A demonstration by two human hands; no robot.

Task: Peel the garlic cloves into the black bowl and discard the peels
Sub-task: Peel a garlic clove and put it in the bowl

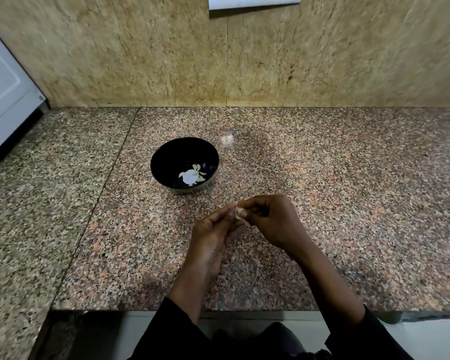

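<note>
Above the near middle of the speckled granite surface (322, 178): one garlic clove (239, 212), pale pinkish, partly hidden, pinched between both sets of fingers. Left hand (213, 237), palm turned up, fingers curled round the clove from below and left, thumb at its tip. Right hand (273, 219), knuckles up, fingers (247, 203) curled and nipping the clove's far side; a thin strip of pale peel (244, 221) trails from the clove between the two hands. Both hands held off the surface, touching each other at the clove. Black bowl (164, 157), upright, just beyond and to the left of the hands, apart from them; inside, several pale peeled cloves (199, 175) lying on the bottom around a bright white reflection. Faint whitish smudge (227, 139) on the surface right of the bowl. Tan stone backsplash (166, 61) behind; white appliance (3, 87) at far left.
</note>
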